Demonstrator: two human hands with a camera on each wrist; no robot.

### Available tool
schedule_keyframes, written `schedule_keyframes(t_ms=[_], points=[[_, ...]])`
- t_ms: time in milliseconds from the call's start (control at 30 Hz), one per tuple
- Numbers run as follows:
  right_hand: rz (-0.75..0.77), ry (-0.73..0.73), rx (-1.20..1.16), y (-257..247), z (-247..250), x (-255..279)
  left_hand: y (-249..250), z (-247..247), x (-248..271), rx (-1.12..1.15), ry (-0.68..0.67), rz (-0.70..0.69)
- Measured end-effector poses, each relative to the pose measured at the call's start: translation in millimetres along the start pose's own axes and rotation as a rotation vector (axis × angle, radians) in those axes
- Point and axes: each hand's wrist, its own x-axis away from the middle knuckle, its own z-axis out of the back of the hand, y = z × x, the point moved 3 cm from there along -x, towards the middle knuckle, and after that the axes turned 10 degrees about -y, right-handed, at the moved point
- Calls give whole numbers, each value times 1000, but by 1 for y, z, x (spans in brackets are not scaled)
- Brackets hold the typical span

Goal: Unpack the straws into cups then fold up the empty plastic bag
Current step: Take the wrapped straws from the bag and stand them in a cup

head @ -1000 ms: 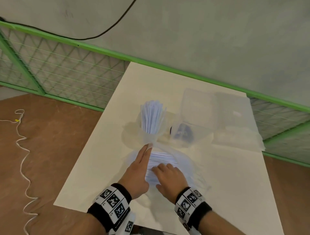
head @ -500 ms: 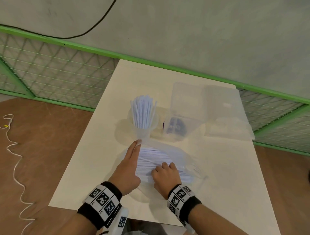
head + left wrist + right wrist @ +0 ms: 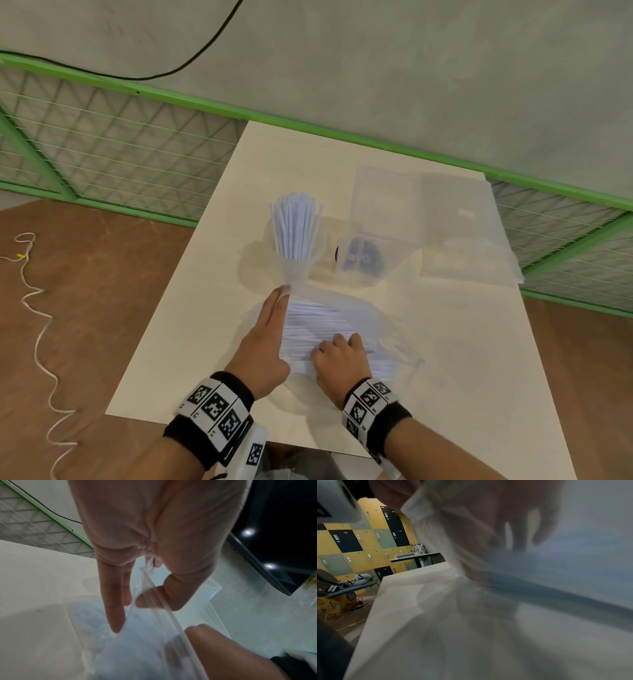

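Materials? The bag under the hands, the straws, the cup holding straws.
Bag: thin clear plastic film, glossy; the straws show through it and it creases.
Straws: white, matte, each looks paper-wrapped, though they could be plain plastic.
Cup: translucent, frosted-looking plastic; the upright straws show dimly through its wall.

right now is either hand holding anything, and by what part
The left hand pinches the plastic bag by its open rim. The right hand reaches into the bag; its grip cannot be told.

I see bare table (image 3: 191, 342) left of my hands and more at right (image 3: 479, 359); ahead, the cup of straws (image 3: 296, 240) and clear box (image 3: 376, 226) block the way.
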Motion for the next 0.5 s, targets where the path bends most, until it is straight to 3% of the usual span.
schedule_keyframes(t_ms=[367, 500], points=[[-25, -159, 78, -6, 10, 0, 3, -2, 3, 10, 9, -9], [-1, -140, 45, -6, 4, -1, 3, -2, 3, 14, 15, -4]])
